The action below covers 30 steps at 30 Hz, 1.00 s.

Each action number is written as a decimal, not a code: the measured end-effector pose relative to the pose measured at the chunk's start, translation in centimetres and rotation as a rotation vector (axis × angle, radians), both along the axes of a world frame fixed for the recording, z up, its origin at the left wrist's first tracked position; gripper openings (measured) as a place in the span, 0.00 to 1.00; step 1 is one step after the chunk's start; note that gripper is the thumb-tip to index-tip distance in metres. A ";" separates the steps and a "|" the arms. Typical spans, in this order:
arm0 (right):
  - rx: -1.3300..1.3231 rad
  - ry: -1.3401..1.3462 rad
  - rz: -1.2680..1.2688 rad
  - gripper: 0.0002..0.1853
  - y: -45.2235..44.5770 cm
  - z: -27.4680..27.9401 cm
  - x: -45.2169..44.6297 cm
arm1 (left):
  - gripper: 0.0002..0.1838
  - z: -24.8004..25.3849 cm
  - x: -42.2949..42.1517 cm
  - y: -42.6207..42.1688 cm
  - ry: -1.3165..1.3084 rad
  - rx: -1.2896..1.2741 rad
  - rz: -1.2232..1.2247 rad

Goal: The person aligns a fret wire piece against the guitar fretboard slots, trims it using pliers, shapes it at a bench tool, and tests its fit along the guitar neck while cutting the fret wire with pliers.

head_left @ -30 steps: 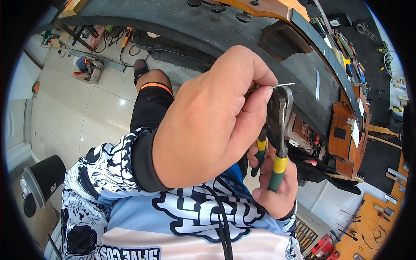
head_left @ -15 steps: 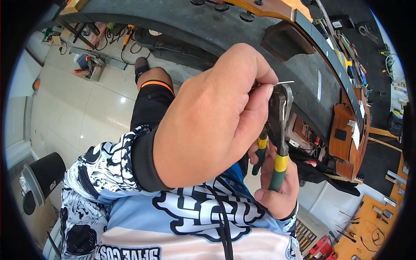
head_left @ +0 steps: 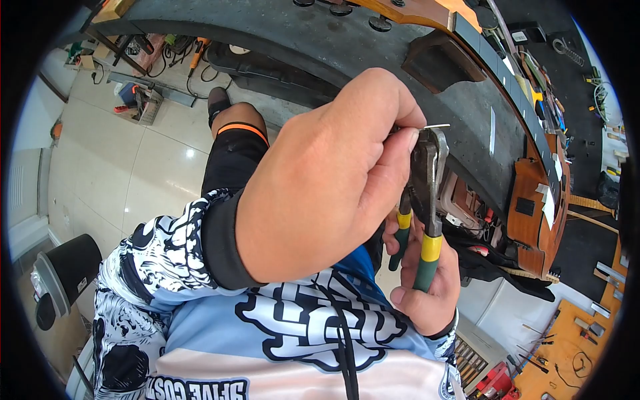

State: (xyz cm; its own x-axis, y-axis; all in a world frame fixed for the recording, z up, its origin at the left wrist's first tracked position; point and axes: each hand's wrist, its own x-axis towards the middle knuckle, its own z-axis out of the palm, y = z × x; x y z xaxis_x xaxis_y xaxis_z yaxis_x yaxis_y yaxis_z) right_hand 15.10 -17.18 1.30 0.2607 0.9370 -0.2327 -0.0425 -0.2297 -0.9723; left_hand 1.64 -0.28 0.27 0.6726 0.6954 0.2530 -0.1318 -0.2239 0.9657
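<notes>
Apparently mid-job, one thin metal strip [head_left: 438,125] sits at two o'clock, pinched in the left hand [head_left: 313,180] by the head of one pair of pliers [head_left: 432,200]; the right hand [head_left: 447,281] wraps its parted handles. Whether any cut is made or left, I cannot tell. One worktop [head_left: 467,110] lies beyond.

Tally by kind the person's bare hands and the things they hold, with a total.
Bare hands: 2 (left hand, right hand)
Metal pliers with green-and-yellow handles: 1
Thin silver metal strip: 1
Total: 4
</notes>
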 end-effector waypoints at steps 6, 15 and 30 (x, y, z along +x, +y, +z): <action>0.002 -0.012 -0.024 0.45 -0.5 -0.4 0.1 | 0.08 -0.2 0.0 -0.1 -0.015 0.023 0.008; -0.066 0.015 -0.098 0.41 -0.2 -0.1 -0.5 | 0.08 -0.4 0.4 -0.1 -0.024 0.049 0.018; -0.095 -0.010 -0.113 0.33 0.9 0.8 -1.0 | 0.09 -0.5 0.4 -0.4 -0.073 -0.001 0.024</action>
